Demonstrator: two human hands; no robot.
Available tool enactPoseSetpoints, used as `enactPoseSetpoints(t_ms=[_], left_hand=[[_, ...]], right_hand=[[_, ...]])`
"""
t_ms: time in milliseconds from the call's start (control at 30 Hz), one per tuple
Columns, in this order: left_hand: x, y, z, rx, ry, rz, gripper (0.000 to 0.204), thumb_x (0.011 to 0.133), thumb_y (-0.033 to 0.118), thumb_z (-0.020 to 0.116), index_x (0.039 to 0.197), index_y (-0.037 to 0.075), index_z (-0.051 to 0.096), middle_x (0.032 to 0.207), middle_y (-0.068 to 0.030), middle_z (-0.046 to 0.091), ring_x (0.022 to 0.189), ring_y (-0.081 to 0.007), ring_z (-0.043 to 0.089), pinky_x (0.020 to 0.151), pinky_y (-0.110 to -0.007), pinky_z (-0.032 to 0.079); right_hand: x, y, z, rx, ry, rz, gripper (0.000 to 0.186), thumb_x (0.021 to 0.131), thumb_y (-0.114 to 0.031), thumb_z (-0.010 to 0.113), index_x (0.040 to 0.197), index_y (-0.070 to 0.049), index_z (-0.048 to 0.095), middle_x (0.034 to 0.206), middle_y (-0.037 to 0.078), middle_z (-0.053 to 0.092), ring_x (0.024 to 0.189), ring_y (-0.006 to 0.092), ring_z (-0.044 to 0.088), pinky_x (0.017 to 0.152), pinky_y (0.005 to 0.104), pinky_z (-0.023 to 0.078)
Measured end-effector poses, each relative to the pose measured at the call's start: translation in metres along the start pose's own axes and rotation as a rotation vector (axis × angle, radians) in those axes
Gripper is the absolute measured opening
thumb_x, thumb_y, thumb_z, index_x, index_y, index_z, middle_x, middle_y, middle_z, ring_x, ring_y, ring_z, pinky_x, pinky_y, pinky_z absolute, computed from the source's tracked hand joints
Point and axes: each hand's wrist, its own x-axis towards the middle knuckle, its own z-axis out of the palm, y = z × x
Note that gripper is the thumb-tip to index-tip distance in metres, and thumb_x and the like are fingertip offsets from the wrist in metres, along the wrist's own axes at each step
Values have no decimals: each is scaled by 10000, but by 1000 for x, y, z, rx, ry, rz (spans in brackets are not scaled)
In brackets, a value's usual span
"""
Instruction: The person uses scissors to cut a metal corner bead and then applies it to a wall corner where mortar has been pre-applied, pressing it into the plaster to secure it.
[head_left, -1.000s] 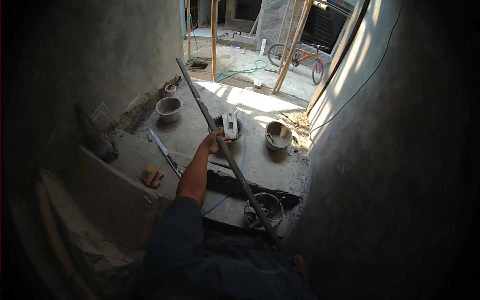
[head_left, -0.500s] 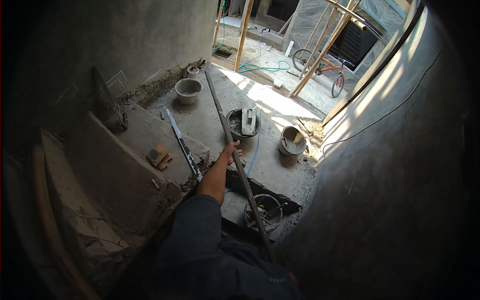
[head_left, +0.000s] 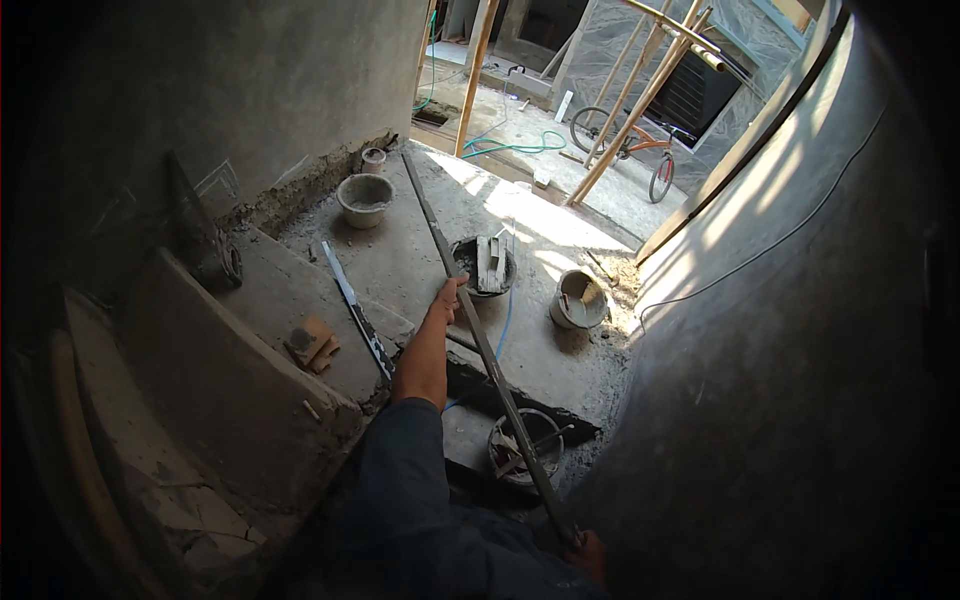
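Observation:
I hold a long grey metal straightedge bar [head_left: 470, 310] that slants from the wall base far ahead down to my lap. My left hand [head_left: 443, 300] grips it midway with the arm stretched forward in a dark blue sleeve. My right hand [head_left: 592, 552] is closed around its near end at the bottom edge, partly hidden. The bar passes over a black mortar pan [head_left: 470, 250] holding a wooden float, and over a bucket [head_left: 525, 447] standing in a dark gap below.
A spirit level [head_left: 355, 312] and a brick-coloured block [head_left: 310, 342] lie on the concrete step. A grey bucket [head_left: 365, 198], a small pot [head_left: 373, 158] and a white bucket [head_left: 577, 298] stand on the floor. Plastered walls close both sides; wooden poles, a green hose [head_left: 510, 148] and a bicycle [head_left: 620, 150] are beyond.
My view has swung left and down, showing more of the concrete step. Both hands stay on the bar, which keeps nearly the same slant.

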Motion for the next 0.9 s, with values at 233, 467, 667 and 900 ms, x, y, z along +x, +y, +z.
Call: enactPoseSetpoints(t_ms=[233,467,667,900], left_hand=[[-44,22,42,102,506,351,811,785,427,700,1391,-21,398,1423,-242,445,1330,-378,415,1075,-433,340],[-160,-131,21,379,349,149,705,817,394,714,1277,-62,436,1140,-209,593,1054,-332,587,911,-414,453],[-277,-199,43,73,-156,-636,759,874,640,523,1343,49,441,1171,-143,574,1085,-236,522,923,-395,377],[-299,-240,82,-478,-623,-699,552,901,557,520,1140,72,627,1024,-59,655,894,-183,599,893,-363,450]], right_hand=[[107,-94,32,-126,140,-35,418,690,-298,797,880,-9,561,867,206,670,886,393,665,722,430,517],[161,-136,58,-213,119,5,436,703,-285,765,950,35,603,865,237,672,858,434,656,727,493,516],[149,-149,44,-166,94,-40,463,661,-276,811,900,51,587,847,236,679,851,383,680,708,455,523],[151,-161,7,-57,-123,-41,543,601,-422,871,840,7,640,817,153,682,766,259,665,707,388,505]])
